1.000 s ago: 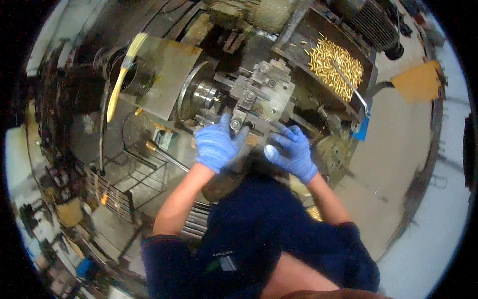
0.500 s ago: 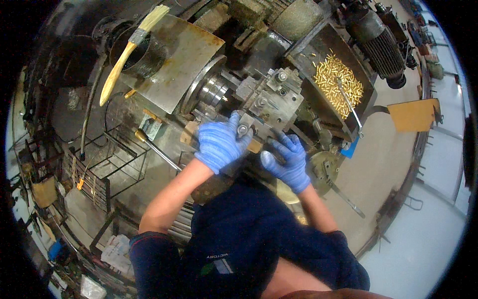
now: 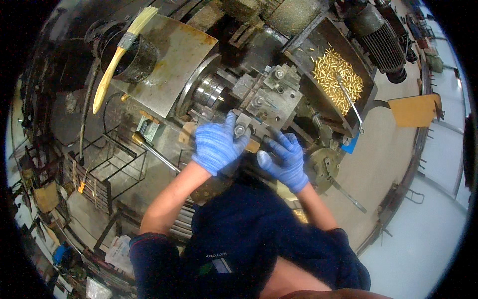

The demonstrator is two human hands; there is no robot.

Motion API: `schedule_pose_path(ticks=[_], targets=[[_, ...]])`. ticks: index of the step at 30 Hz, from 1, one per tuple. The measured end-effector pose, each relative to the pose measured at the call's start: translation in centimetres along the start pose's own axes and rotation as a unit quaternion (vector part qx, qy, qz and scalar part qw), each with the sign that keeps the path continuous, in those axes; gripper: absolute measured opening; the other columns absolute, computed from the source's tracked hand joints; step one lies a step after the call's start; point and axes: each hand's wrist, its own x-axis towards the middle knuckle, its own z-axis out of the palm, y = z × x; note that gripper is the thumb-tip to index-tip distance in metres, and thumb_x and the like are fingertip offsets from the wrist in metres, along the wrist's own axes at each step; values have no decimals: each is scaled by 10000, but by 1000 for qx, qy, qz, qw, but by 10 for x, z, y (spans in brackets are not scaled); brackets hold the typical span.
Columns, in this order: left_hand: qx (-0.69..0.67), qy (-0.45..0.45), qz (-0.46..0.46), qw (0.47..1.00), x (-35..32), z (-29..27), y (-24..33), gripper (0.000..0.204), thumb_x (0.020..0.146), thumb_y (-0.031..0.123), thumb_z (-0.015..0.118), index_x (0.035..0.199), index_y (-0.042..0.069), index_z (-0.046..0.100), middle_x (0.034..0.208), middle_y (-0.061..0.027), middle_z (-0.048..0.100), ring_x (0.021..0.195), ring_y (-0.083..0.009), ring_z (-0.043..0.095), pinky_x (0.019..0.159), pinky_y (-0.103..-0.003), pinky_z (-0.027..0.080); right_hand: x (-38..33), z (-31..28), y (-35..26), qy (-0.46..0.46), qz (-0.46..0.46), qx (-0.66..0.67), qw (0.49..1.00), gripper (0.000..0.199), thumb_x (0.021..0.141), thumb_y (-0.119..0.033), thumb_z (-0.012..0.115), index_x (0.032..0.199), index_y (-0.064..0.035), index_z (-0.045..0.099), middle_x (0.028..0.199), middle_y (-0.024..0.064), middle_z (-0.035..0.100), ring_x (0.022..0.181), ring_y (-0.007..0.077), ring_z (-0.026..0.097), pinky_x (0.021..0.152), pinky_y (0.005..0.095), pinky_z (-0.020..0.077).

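Both my hands wear blue knitted gloves and rest at the front of a lathe's tool slide (image 3: 275, 102). My left hand (image 3: 215, 145) is closed around the near-left metal block with a bolt (image 3: 240, 129); its index finger lies along the block's left side and the thumb on the right. Right of that block, my right hand (image 3: 288, 162) has its fingers stretched out, thumb apart, the darkened fingertips against the slide's edge. Nothing shows between its thumb and fingers. Beyond my left hand, the round chuck (image 3: 209, 91) has a small brass-coloured piece (image 3: 220, 98) at its centre.
A metal tray (image 3: 366, 94) at the right holds many small brass parts (image 3: 336, 77) and a long metal rod (image 3: 352, 102). A wooden-handled brush (image 3: 112, 70) lies over the machine housing (image 3: 172, 60). A long lever (image 3: 157, 152) stands left of my forearm; a motor (image 3: 381, 42) is far right.
The view has shifted slightly, so the machine appears a little further left. Both hands keep nearly the same places on the slide; the right fingers look slightly more bent.
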Motion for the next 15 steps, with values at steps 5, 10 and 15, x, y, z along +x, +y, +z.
schedule_pose_path(ticks=[5,10,15], targets=[[36,-15,5,999,-1,-2,1,550,750,449,620,1022,-28,610,518,-164,565,450,-303,569,449,-395,435,-1,-4,-4,-1,0,-5,1000,392,711,-345,698,932,-27,638,1091,176,583,855,342,528,750,405,455],[20,-99,-39,994,3,-12,6,613,780,527,573,1076,-10,586,530,-158,571,460,-299,572,464,-395,441,-3,-20,-4,-46,14,-33,998,380,737,-400,659,918,-66,644,1136,170,563,993,375,495,855,440,409],[42,-63,-4,997,0,-10,3,687,764,584,567,1106,-12,583,494,-138,541,434,-275,547,457,-386,431,-17,-55,10,-15,-6,-43,999,346,708,-362,685,900,-77,642,1128,176,564,992,338,512,862,445,410]])
